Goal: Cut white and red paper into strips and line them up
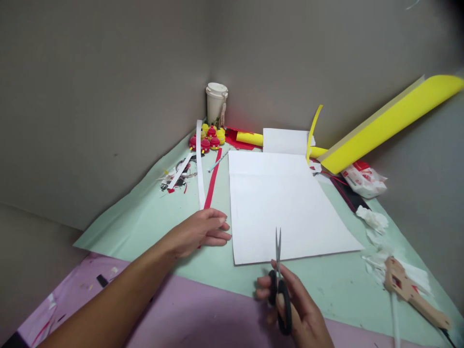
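My right hand (302, 309) grips a pair of black-handled scissors (284, 304), its blades pointing away from me and slightly apart. The tips lie over the near part of a large white sheet of paper (270, 208). My left hand (205, 229) is at the sheet's left edge, fingers stretched out and loosely apart. It covers the near ends of a white paper strip (199, 164) and a red paper strip (213, 179). Whether its palm presses on them I cannot tell.
A lidded cup (216, 104) and red and yellow ornaments (210, 138) stand at the back corner. Paper scraps (179, 176) lie left. Rightward are a yellow sheet (391, 123), a tissue pack (364, 179) and a glue gun (413, 292). Grey walls enclose the table.
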Demonstrator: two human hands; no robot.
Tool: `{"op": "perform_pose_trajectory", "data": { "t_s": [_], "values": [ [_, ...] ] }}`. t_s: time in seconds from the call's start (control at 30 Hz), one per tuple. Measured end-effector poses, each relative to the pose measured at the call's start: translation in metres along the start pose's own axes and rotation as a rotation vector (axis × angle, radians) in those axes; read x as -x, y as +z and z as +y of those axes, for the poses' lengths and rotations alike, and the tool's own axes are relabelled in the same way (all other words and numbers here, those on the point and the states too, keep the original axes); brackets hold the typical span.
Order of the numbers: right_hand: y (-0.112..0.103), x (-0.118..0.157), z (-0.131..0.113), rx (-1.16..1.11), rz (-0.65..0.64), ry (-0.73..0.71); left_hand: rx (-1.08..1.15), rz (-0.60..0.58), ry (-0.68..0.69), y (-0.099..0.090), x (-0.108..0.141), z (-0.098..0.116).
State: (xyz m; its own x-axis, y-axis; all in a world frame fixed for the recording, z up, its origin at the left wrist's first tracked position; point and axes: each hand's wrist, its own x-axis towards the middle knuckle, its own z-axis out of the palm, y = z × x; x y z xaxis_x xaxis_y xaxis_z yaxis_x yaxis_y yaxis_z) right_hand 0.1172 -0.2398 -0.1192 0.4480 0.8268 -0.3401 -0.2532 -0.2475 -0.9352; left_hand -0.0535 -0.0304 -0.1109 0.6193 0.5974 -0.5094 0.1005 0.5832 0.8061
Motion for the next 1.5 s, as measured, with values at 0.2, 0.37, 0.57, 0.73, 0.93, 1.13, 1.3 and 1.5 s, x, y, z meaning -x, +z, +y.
{"op": "perform_pose_trajectory", "data": {
  "t_s": [0.2,0.37,0.57,0.73,0.93,1.13,1.3,1.5],
  "values": [
    [0.005,-0.006,0.003,0.352,0.04,-0.314,0.007,-0.082,0.01,-0.001,0.0,-0.001],
    [0.009,-0.011,0.016,0.461,0.01,-0.347,0.005,-0.101,0.005,0.001,0.0,0.001],
    [0.017,-0.017,0.019,0.361,0.025,-0.343,-0.009,-0.083,0.005,0.002,-0.001,-0.002],
    [0.016,-0.017,0.02,0.343,0.053,-0.339,-0.041,-0.058,-0.002,0.005,0.001,-0.001],
    [0.016,-0.02,0.021,0.347,0.063,-0.368,-0.038,-0.05,-0.01,0.006,0.001,-0.001],
    [0.014,-0.018,0.017,0.314,0.067,-0.354,-0.018,-0.038,-0.034,0.013,0.002,0.0],
    [0.013,-0.017,0.019,0.219,0.066,-0.32,-0.031,-0.129,-0.056,0.026,-0.003,0.002],
    [0.014,-0.021,0.018,0.145,0.065,-0.301,-0.04,-0.161,-0.076,0.036,-0.017,0.009]
  ]
}}
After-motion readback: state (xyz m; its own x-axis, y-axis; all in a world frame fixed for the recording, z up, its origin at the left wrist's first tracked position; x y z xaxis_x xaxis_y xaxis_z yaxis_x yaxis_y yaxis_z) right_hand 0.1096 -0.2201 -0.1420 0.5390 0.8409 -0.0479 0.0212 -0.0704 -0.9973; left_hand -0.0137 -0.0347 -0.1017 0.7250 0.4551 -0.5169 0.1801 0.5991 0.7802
